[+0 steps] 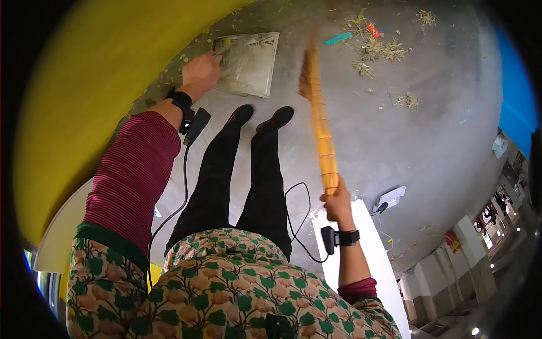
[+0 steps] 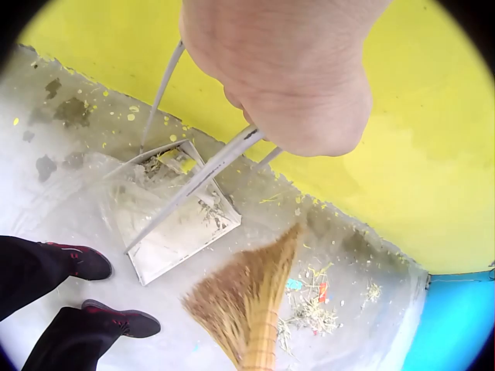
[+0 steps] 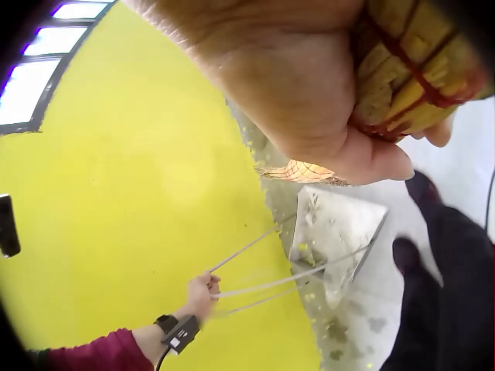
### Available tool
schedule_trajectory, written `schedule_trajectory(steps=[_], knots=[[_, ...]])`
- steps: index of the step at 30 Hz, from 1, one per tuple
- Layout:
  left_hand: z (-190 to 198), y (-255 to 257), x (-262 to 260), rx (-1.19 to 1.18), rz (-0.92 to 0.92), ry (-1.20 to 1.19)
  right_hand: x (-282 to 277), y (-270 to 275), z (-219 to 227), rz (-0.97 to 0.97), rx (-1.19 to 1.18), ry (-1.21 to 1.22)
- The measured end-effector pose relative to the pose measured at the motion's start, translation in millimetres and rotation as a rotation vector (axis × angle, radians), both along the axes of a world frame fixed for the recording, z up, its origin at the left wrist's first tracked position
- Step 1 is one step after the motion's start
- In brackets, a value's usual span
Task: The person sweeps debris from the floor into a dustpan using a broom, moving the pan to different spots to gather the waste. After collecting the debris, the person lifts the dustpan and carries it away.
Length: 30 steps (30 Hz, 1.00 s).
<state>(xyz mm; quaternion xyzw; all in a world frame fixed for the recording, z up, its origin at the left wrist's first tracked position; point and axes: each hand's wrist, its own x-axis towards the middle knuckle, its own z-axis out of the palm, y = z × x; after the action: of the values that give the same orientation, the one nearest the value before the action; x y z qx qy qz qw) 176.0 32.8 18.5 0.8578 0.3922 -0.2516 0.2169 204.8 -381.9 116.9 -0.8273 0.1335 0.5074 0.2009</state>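
My left hand [image 1: 201, 72] grips the thin metal handle [image 2: 205, 176] of a dustpan. The pale, square dustpan [image 1: 261, 66] rests on the floor in front of my shoes, with bits of straw and dirt in its back corner. In my right hand [image 1: 337, 201] is the thick bound handle of a straw broom [image 1: 323, 133], fingers wrapped round it. Its brown bristles [image 2: 244, 294] are blurred in the head view and fan out between the dustpan and the litter in the left wrist view. The right wrist view has the broom handle [image 3: 410, 69] close up in my right hand.
A heap of straw litter [image 1: 384, 51] lies right of the broom, with a red wrapper [image 1: 372, 30] and a teal scrap [image 1: 339, 38]. Smaller tufts [image 1: 407, 101] are scattered nearby. A yellow wall [image 2: 418, 154] runs behind the dustpan; a blue surface [image 2: 456, 317] adjoins it.
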Motion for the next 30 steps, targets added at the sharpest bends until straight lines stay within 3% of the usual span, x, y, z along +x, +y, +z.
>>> schedule_trajectory(steps=[2, 3, 4, 5, 8, 9, 11, 13, 16, 17, 20, 24, 27, 30], knots=[[-1.4, -0.6, -0.4, 0.019, -0.001, -0.013, 24.7, -1.0, -0.7, -0.054, -0.055, -0.014], [-2.1, -0.1, -1.5, 0.039, -0.006, -0.018, 30.0, -2.1, -20.1, -0.024, -0.105, -0.073], [-1.7, 0.3, -2.3, 0.042, -0.007, -0.013, 31.4, 9.0, -40.8, -0.114, -0.143, -0.045], [-1.5, -0.1, -2.6, 0.029, -0.001, -0.024, 28.0, 23.7, -60.4, -0.204, -0.181, -0.016], [-0.2, 1.0, -1.8, 0.019, -0.002, -0.024, -21.2, 73.7, -97.8, -0.14, -0.027, 0.004], [0.2, 0.2, -1.9, 0.014, -0.004, -0.02, -38.3, 90.6, -97.5, -0.103, -0.001, 0.017], [-4.3, 1.1, -2.7, 0.017, -0.014, -0.019, -47.7, 107.4, -75.7, -0.227, 0.134, 0.221], [-5.1, 2.6, -2.1, 0.022, -0.018, -0.028, -44.3, 86.6, -55.6, -0.268, 0.287, 0.294], [-3.0, 1.0, -1.4, 0.012, -0.009, -0.022, -18.9, 48.4, -14.1, -0.128, 0.126, 0.147], [-1.6, 1.3, -0.9, 0.0, -0.002, -0.011, -16.1, 23.8, -22.6, -0.049, 0.098, 0.05], [-1.8, 0.2, -0.6, 0.005, 0.006, -0.021, 14.4, 12.3, -40.0, -0.076, -0.043, 0.005], [-0.5, 0.6, -3.7, 0.035, 0.001, -0.048, 3.6, 56.5, -98.0, -0.188, -0.008, 0.04], [-4.4, 1.6, -3.6, 0.034, -0.006, -0.027, -28.6, 114.4, -85.4, -0.197, 0.099, 0.157], [-6.5, 2.9, -4.9, 0.071, -0.042, -0.029, -24.1, 114.7, -59.7, -0.277, 0.305, 0.365]])
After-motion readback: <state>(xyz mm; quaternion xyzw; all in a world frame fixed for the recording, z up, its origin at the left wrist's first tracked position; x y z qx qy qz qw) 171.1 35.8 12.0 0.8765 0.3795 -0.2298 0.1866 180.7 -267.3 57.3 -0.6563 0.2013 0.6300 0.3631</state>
